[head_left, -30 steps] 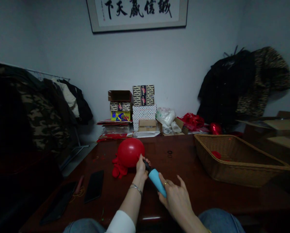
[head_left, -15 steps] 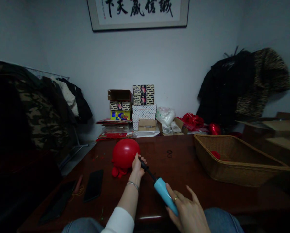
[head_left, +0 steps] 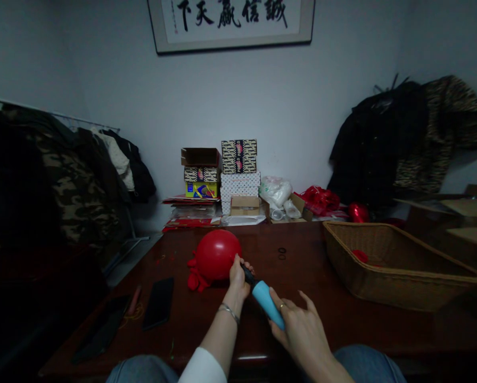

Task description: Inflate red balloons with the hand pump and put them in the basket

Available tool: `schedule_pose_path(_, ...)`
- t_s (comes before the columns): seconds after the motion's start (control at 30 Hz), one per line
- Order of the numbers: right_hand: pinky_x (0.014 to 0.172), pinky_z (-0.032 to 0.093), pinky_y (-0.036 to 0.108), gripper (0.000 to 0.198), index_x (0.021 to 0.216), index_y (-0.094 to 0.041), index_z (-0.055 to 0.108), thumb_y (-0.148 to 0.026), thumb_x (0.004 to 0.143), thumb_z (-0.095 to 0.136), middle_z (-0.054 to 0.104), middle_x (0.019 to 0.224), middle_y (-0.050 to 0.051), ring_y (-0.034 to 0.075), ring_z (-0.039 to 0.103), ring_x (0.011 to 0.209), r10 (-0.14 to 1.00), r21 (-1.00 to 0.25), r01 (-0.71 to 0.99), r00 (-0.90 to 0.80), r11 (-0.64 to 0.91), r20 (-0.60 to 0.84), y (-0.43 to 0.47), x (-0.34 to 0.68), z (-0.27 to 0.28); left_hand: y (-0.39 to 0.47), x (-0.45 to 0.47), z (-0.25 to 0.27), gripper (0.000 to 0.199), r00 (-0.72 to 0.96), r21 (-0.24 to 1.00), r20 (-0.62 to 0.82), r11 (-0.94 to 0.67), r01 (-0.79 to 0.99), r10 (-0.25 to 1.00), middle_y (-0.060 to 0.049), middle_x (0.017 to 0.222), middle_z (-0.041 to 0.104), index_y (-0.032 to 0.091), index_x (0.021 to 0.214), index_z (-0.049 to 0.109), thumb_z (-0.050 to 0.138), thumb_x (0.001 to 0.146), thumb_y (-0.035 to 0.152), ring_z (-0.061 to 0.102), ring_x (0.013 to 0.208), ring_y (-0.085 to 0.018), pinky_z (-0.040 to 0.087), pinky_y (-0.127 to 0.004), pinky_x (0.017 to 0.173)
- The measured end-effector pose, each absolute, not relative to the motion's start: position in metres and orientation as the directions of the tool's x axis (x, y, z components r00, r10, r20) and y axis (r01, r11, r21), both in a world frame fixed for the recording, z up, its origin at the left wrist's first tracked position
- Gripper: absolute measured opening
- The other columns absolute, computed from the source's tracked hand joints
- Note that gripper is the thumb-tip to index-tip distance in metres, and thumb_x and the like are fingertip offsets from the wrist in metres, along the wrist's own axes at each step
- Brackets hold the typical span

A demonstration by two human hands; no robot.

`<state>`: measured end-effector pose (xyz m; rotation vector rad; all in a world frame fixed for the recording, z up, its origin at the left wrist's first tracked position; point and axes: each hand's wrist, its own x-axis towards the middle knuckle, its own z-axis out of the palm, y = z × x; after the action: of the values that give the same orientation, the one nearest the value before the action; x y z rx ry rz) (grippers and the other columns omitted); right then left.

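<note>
Glossy brown table (head_left: 302, 271), wicker basket (head_left: 386, 284), flat black slab (head_left: 158, 303)

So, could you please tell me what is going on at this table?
A person's left hand holds a red balloon where it meets the black end of a blue pump, and the right hand grips the pump's blue body. The balloon is rounded out. Small red pieces lie beside it on the table.

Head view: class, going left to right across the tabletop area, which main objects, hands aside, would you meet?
Dark flat slab, slim reddish object, smaller dark slab, red balloon, blue pump, wicker basket.
</note>
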<state>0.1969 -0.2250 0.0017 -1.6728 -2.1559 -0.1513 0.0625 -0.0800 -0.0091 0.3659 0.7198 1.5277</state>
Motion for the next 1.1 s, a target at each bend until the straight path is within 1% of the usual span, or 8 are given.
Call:
schedule_pose_path(0.23, 0.101, 0.021, 0.042, 0.055, 0.131, -0.023, 0.045, -0.024, 0.077, 0.054, 0.069, 0.092, 0.004, 0.018, 0.064, 0.078, 0.911, -0.172, 0.946, -0.201, 0.276, 0.359, -0.219, 0.185, 0.004, -0.078, 0.055, -0.011, 0.028, -0.170, 0.659, -0.218, 0.016, -0.752, 0.961, 0.005, 0.046, 0.042, 0.019, 0.066, 0.040, 0.051, 0.084, 0.038, 0.041, 0.038, -0.008, 0.033, -0.020, 0.042)
schedule_pose_path(0.4, 0.101, 0.020, 0.044, 0.057, 0.132, -0.024, 0.042, -0.023, 0.076, 0.055, 0.069, 0.091, 0.003, 0.017, 0.064, 0.075, 0.879, -0.156, 0.937, -0.222, 0.311, 0.421, -0.225, 0.190, -0.006, -0.071, 0.050, -0.012, 0.029, -0.193, 0.656, -0.228, 0.004, -0.755, 0.954, 0.006, 0.045, 0.040, 0.019, 0.065, 0.040, 0.051, 0.084, 0.038, 0.039, 0.036, -0.008, 0.031, -0.020, 0.040)
schedule_pose_path(0.57, 0.102, 0.019, 0.044, 0.063, 0.136, -0.027, 0.036, -0.020, 0.076, 0.054, 0.068, 0.098, 0.001, 0.017, 0.064, 0.082, 0.826, -0.171, 0.907, -0.256, 0.385, 0.502, -0.240, 0.215, -0.023, -0.061, 0.043, -0.010, 0.029, -0.219, 0.661, -0.231, -0.012, -0.750, 0.948, 0.006, 0.044, 0.039, 0.020, 0.065, 0.039, 0.047, 0.087, 0.037, 0.038, 0.036, -0.008, 0.030, -0.020, 0.039)
schedule_pose_path(0.67, 0.102, 0.019, 0.045, 0.064, 0.137, -0.026, 0.034, -0.021, 0.076, 0.054, 0.068, 0.099, 0.001, 0.018, 0.065, 0.082, 0.813, -0.158, 0.901, -0.275, 0.405, 0.514, -0.249, 0.226, -0.030, -0.059, 0.044, -0.008, 0.029, -0.222, 0.666, -0.227, -0.016, -0.746, 0.948, 0.006, 0.043, 0.038, 0.020, 0.065, 0.039, 0.045, 0.088, 0.035, 0.038, 0.035, -0.008, 0.029, -0.020, 0.039)
schedule_pose_path(0.77, 0.101, 0.019, 0.045, 0.062, 0.135, -0.025, 0.037, -0.021, 0.076, 0.054, 0.068, 0.098, 0.002, 0.018, 0.065, 0.080, 0.829, -0.166, 0.906, -0.267, 0.390, 0.491, -0.252, 0.230, -0.028, -0.061, 0.049, -0.007, 0.029, -0.193, 0.653, -0.209, -0.010, -0.757, 0.959, 0.006, 0.044, 0.039, 0.019, 0.064, 0.039, 0.045, 0.088, 0.035, 0.038, 0.035, -0.008, 0.029, -0.020, 0.039)
schedule_pose_path(0.93, 0.102, 0.019, 0.045, 0.057, 0.132, -0.023, 0.043, -0.020, 0.076, 0.055, 0.069, 0.097, 0.002, 0.018, 0.065, 0.081, 0.878, -0.218, 0.921, -0.207, 0.324, 0.431, -0.244, 0.222, -0.013, -0.073, 0.062, -0.008, 0.029, -0.140, 0.639, -0.178, 0.006, -0.769, 0.974, 0.005, 0.046, 0.043, 0.019, 0.066, 0.040, 0.051, 0.085, 0.038, 0.042, 0.039, -0.008, 0.034, -0.020, 0.042)
schedule_pose_path(1.1, 0.101, 0.021, 0.044, 0.054, 0.129, -0.023, 0.047, -0.021, 0.076, 0.054, 0.069, 0.096, 0.004, 0.018, 0.065, 0.080, 0.897, -0.215, 0.937, -0.169, 0.275, 0.408, -0.227, 0.207, -0.003, -0.083, 0.077, -0.011, 0.026, -0.095, 0.643, -0.199, 0.057, -0.763, 0.975, 0.003, 0.048, 0.046, 0.019, 0.068, 0.041, 0.051, 0.085, 0.037, 0.044, 0.041, -0.010, 0.036, -0.021, 0.043)
